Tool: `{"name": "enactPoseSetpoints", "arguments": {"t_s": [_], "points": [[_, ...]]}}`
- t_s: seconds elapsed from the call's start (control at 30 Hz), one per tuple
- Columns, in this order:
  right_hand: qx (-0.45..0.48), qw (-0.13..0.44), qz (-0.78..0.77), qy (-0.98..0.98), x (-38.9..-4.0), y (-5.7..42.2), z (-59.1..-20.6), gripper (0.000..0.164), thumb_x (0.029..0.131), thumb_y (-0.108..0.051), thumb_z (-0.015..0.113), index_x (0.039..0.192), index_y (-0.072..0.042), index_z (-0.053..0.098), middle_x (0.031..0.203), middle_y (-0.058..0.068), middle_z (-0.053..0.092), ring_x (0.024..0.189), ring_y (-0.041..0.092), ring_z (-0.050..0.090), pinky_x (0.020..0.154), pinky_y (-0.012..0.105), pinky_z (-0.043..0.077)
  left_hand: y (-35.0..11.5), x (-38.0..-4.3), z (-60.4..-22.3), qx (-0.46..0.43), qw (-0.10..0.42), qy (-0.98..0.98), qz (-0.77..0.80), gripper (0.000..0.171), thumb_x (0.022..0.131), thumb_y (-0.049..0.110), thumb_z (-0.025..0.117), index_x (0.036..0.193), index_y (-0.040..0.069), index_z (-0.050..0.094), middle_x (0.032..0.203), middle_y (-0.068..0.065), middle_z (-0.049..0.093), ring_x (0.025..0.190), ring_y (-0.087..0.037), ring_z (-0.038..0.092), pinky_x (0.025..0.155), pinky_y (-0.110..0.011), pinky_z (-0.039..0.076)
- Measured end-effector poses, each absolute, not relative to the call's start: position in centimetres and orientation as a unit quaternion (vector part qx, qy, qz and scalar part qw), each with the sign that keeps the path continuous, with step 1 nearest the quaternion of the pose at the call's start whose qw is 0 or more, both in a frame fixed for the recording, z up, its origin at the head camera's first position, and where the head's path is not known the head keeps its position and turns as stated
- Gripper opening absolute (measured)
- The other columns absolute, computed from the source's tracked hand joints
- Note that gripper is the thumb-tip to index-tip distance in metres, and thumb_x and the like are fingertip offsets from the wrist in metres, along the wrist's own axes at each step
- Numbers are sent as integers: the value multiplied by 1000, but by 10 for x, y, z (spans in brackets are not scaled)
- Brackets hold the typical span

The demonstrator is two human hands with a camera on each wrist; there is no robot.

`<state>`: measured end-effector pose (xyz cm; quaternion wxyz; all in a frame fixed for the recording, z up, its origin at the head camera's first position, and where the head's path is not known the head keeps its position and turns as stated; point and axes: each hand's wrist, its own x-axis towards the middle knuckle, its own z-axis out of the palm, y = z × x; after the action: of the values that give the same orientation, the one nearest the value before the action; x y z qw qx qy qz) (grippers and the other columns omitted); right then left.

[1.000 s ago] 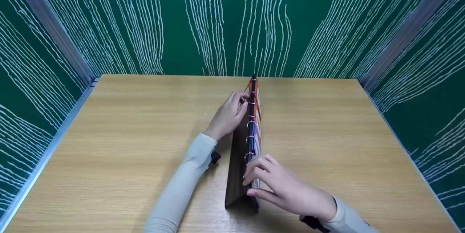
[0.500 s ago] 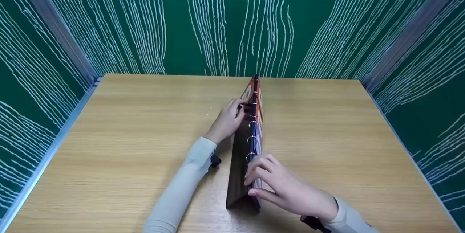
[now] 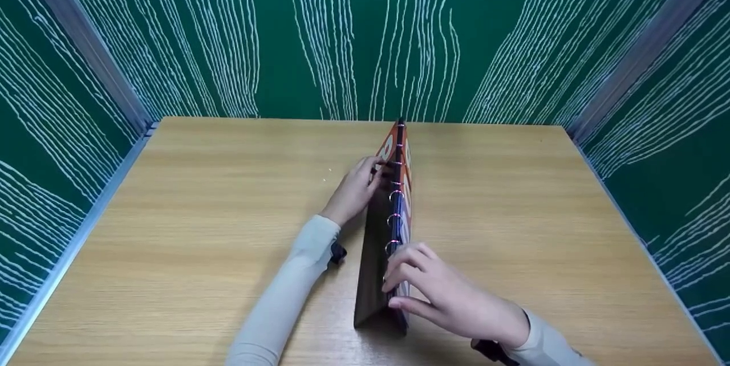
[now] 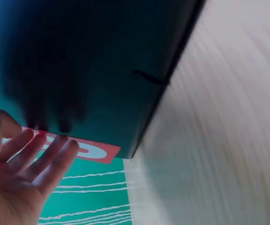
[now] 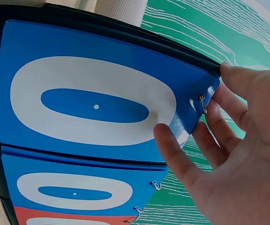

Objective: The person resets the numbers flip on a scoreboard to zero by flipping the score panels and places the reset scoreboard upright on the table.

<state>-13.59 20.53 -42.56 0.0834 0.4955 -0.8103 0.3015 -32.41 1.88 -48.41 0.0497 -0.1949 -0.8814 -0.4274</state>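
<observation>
A flip scoreboard (image 3: 373, 275) stands like a tent on the table, ring-bound along its top ridge. In the right wrist view its front carries a large blue card (image 5: 139, 63) and a smaller blue card (image 5: 146, 187), each with a white 0. At the near end of the ridge, my right hand (image 3: 445, 297) holds the top edge, thumb by the corner and one fingertip on the large card. My left hand (image 3: 353, 189) is at the far half of the dark back panel (image 4: 106, 103); its rather straight fingers touch a red card (image 4: 109, 150) that sticks out there. Its thumb is partly cut off.
The scoreboard stands on a wooden table (image 3: 199, 229). Green walls (image 3: 496, 24) with wavy white lines rise behind and at both sides. Metal corner posts (image 3: 639, 52) stand at the back corners. Part of a red card (image 5: 24, 214) shows low in the right wrist view.
The far red card has swung out to the left of the ridge, showing more of its white digit. My left hand has drawn slightly nearer and left. The right hand has stayed put.
</observation>
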Motion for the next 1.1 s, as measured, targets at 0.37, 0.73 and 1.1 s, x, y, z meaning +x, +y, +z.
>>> {"name": "enactPoseSetpoints", "arguments": {"t_s": [0.37,0.73,1.1], "points": [[502,82,307,-804,-135,204,-427,13,98,-21,67,111,-21,63,121,-4,58,119,14,49,102,30,45,22,-334,-490,-196,107,-892,-394,31,109,20,48,135,4,52,128,-12,64,117,-24,65,102,-41,54],[500,83,308,-806,-136,202,-426,15,97,-19,68,111,-22,64,120,-5,58,119,14,49,101,28,45,21,-334,-487,-186,84,-890,-409,33,109,21,46,138,6,50,129,-10,61,112,-22,63,100,-41,56],[499,90,302,-807,-137,204,-427,18,94,-17,71,110,-20,63,120,-5,58,120,15,48,103,30,43,7,-337,-494,-251,40,-897,-362,37,110,19,42,146,12,47,147,-10,56,138,-25,54,117,-42,44]]}}
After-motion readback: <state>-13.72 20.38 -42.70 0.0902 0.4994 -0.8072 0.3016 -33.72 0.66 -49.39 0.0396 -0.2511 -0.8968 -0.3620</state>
